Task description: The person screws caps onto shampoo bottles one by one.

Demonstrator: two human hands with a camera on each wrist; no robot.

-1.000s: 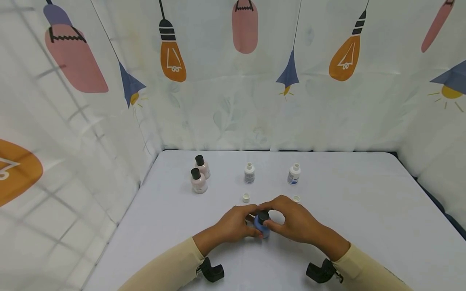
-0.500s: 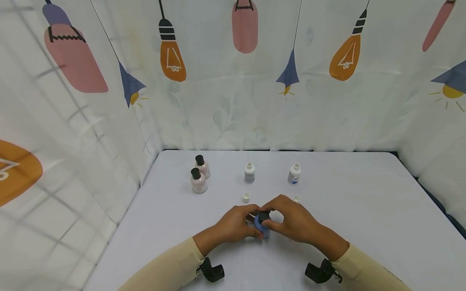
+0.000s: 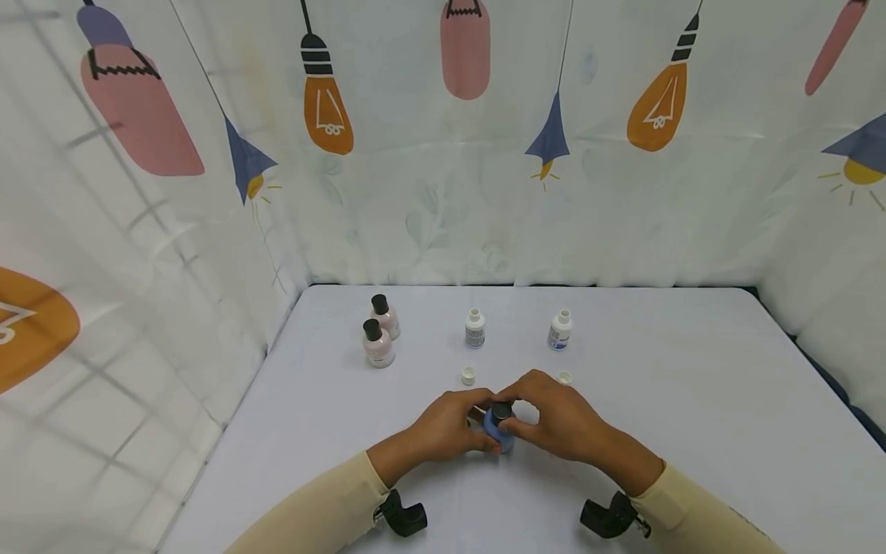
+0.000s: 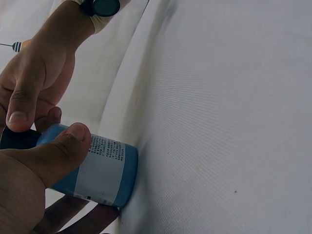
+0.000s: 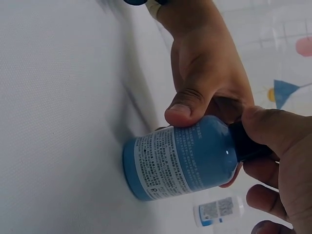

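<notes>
A blue bottle (image 5: 204, 156) with a printed white label and a black cap (image 3: 501, 412) stands upright on the table in front of the person. The left hand (image 3: 446, 425) grips the bottle's body from the left, thumb across the front. Fingers and thumb of the right hand (image 3: 564, 419) pinch the black cap from the right. The cap sits on the bottle's neck, partly covered by the right fingers. Just beyond the hands lie two small white caps, one on the left (image 3: 468, 376) and another (image 3: 564, 378) partly behind the right hand.
Two open white bottles, one (image 3: 474, 329) at the centre and one (image 3: 559, 331) to its right, stand farther back. At the back left are two pale pink bottles (image 3: 378, 345) with black caps. A patterned curtain (image 3: 443, 208) hangs behind the white table (image 3: 692, 400).
Both hands stay on the blue bottle and its cap, with hardly any visible movement. The other bottles and caps have not moved.
</notes>
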